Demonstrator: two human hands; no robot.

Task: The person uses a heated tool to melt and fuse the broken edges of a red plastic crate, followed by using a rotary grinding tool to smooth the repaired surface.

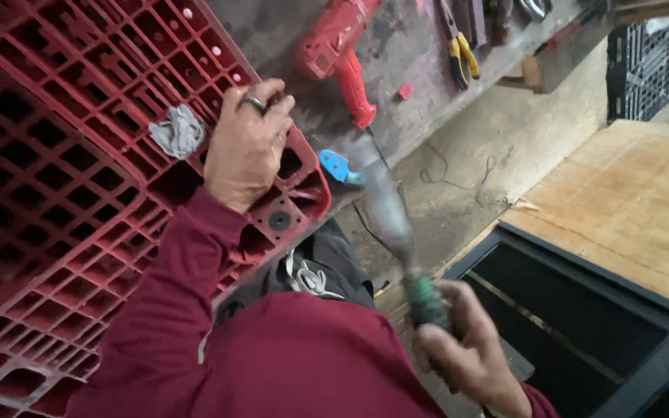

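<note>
Red plastic pallet (56, 193): stood on edge, tilted, filling my left side. Judged stiff and bulky but light; its open grid ribs give the best holds. My left hand (245, 147), closed over the pallet's lower corner rim. My right hand (466, 352), below and right of the pallet, fisted round a green-handled tool (396, 224), blurred. Grey rag (178, 130) wedged in the pallet's grid. Red power drill (338, 54) right of the pallet's top.

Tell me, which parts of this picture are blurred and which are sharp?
Head view: the tool in the right hand is smeared by motion blur; the left hand on the red pallet is fairly sharp; light is soft, without glare.
</note>
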